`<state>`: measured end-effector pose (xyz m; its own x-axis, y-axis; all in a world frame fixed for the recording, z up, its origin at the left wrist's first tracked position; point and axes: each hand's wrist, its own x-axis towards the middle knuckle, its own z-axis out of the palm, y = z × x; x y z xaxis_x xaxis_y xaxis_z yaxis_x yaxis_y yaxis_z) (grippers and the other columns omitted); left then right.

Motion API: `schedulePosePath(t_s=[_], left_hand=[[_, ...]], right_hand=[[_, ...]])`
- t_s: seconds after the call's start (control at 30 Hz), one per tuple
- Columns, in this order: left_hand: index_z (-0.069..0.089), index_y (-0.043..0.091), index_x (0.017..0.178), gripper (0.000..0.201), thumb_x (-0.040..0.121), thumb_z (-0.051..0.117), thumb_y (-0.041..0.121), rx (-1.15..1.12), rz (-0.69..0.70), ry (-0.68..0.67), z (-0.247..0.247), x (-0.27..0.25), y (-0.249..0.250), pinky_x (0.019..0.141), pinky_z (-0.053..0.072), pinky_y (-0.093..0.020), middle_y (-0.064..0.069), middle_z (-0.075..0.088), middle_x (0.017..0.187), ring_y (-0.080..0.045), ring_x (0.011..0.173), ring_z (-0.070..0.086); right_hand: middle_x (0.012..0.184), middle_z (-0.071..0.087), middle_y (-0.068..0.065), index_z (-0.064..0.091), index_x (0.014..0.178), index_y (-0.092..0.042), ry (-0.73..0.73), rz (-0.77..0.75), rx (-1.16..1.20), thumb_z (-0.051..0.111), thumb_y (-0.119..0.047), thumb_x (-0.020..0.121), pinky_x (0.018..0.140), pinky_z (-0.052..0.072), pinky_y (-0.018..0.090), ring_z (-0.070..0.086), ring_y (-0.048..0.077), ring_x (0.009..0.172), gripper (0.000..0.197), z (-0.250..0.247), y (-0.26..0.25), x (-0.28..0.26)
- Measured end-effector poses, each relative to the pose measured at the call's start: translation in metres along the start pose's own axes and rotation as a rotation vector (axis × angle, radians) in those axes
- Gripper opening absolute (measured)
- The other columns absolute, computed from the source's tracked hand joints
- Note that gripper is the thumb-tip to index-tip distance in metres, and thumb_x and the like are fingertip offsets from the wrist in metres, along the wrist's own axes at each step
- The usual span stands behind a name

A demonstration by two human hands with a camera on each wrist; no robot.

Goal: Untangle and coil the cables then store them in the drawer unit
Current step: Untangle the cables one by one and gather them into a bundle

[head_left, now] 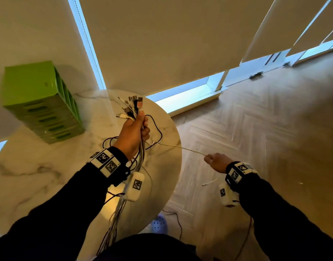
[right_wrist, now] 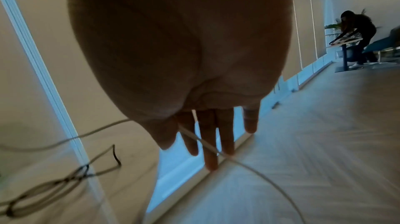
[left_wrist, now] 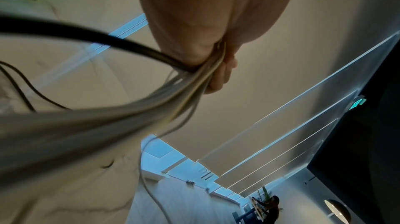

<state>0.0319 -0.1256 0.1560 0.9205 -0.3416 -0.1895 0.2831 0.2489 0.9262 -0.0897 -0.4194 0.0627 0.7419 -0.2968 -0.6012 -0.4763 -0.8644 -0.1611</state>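
A drawer unit point(head_left: 42, 102) stands at the far left of a round table point(head_left: 48, 172), against the window blinds point(head_left: 161, 44). Above the table's right half, the left hand point(head_left: 132, 135) holds a cable bundle point(head_left: 124, 210) whose plugs point far and whose tails hang near. One cable point(head_left: 182, 147) runs right, past the table edge, to the right hand point(head_left: 216, 162) above the floor point(head_left: 265, 129).

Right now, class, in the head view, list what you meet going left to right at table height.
green drawer unit → left hand gripping the cable bundle → taut white cable → right hand pulling it
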Motion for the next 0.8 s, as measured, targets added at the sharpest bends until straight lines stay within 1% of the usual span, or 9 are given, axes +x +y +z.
schedulePosePath(t_s=[0.03, 0.1, 0.2, 0.3, 0.37, 0.47, 0.57, 0.67, 0.8], left_hand=[[0.049, 0.014, 0.077, 0.037, 0.109, 0.039, 0.031, -0.031, -0.013, -0.022, 0.002, -0.001, 0.0, 0.047, 0.025, -0.021, 0.004, 0.041, 0.066, -0.007, 0.049, 0.032], [0.048, 0.013, 0.077, 0.037, 0.108, 0.039, 0.03, -0.081, -0.035, -0.052, 0.004, -0.004, 0.001, 0.047, 0.027, -0.02, 0.005, 0.041, 0.063, -0.007, 0.049, 0.034], [0.046, 0.014, 0.075, 0.038, 0.109, 0.038, 0.03, -0.09, -0.061, -0.092, 0.007, -0.005, -0.001, 0.05, 0.028, -0.022, 0.004, 0.039, 0.061, -0.008, 0.05, 0.035], [0.046, 0.014, 0.075, 0.039, 0.109, 0.037, 0.03, -0.076, -0.068, -0.111, 0.01, -0.003, -0.002, 0.052, 0.029, -0.024, 0.003, 0.038, 0.06, -0.01, 0.051, 0.035], [0.047, 0.014, 0.076, 0.037, 0.109, 0.038, 0.03, -0.062, -0.065, -0.111, 0.009, -0.001, -0.002, 0.053, 0.031, -0.025, 0.004, 0.041, 0.06, -0.01, 0.053, 0.037], [0.049, 0.014, 0.078, 0.036, 0.108, 0.04, 0.03, -0.015, -0.048, -0.087, 0.004, 0.005, -0.003, 0.056, 0.035, -0.026, 0.004, 0.042, 0.062, -0.011, 0.056, 0.04], [0.051, 0.013, 0.079, 0.036, 0.108, 0.04, 0.032, 0.058, -0.031, -0.034, -0.003, 0.012, -0.004, 0.059, 0.043, -0.028, 0.002, 0.045, 0.063, -0.013, 0.058, 0.049], [0.055, 0.012, 0.086, 0.037, 0.108, 0.04, 0.037, 0.196, -0.017, 0.02, -0.008, 0.016, -0.003, 0.058, 0.051, -0.024, -0.001, 0.053, 0.068, -0.013, 0.06, 0.057], [0.052, 0.014, 0.08, 0.038, 0.108, 0.039, 0.037, 0.222, -0.006, 0.079, -0.014, 0.022, 0.0, 0.049, 0.04, -0.021, 0.003, 0.047, 0.065, -0.008, 0.049, 0.045]], right_hand=[[0.148, 0.049, 0.016, 0.048, 0.143, -0.011, -0.052, 0.061, -0.028, 0.046, -0.035, 0.103, 0.107, 0.037, 0.034, 0.047, 0.03, 0.134, 0.046, 0.01, 0.005, 0.002], [0.159, 0.032, 0.014, 0.026, 0.155, -0.011, -0.115, 0.077, -0.009, 0.066, -0.033, 0.091, 0.116, 0.033, 0.036, 0.035, 0.029, 0.144, 0.079, 0.024, 0.003, 0.006], [0.166, 0.014, 0.007, 0.011, 0.159, -0.023, -0.032, -0.203, 0.07, 0.078, -0.036, 0.079, 0.122, 0.024, 0.044, 0.019, 0.027, 0.151, 0.105, 0.027, -0.03, 0.002], [0.165, 0.021, 0.0, 0.016, 0.158, -0.029, 0.024, -0.576, 0.268, 0.074, -0.033, 0.086, 0.118, 0.024, 0.033, 0.022, 0.017, 0.149, 0.092, 0.012, -0.083, -0.017], [0.158, 0.037, -0.001, 0.021, 0.157, -0.032, -0.029, -0.699, 0.369, 0.071, -0.033, 0.091, 0.113, 0.029, 0.028, 0.033, 0.008, 0.141, 0.082, -0.001, -0.116, -0.033], [0.124, 0.065, 0.0, 0.032, 0.151, -0.027, -0.006, -0.748, 0.44, 0.066, -0.034, 0.095, 0.103, 0.041, 0.026, 0.056, 0.006, 0.117, 0.066, -0.013, -0.143, -0.046], [0.09, 0.063, -0.003, 0.055, 0.125, -0.016, 0.158, -0.788, 0.452, 0.056, -0.037, 0.101, 0.078, 0.049, 0.023, 0.058, 0.003, 0.082, 0.032, -0.024, -0.153, -0.052], [0.081, 0.056, -0.011, 0.058, 0.101, -0.009, 0.319, -0.8, 0.498, 0.047, -0.03, 0.105, 0.066, 0.043, 0.016, 0.052, -0.001, 0.072, 0.024, -0.038, -0.151, -0.051], [0.082, 0.062, 0.003, 0.054, 0.095, -0.009, 0.526, -0.665, 0.597, 0.043, -0.031, 0.106, 0.066, 0.048, 0.025, 0.054, 0.012, 0.067, 0.027, -0.062, -0.131, -0.041]])
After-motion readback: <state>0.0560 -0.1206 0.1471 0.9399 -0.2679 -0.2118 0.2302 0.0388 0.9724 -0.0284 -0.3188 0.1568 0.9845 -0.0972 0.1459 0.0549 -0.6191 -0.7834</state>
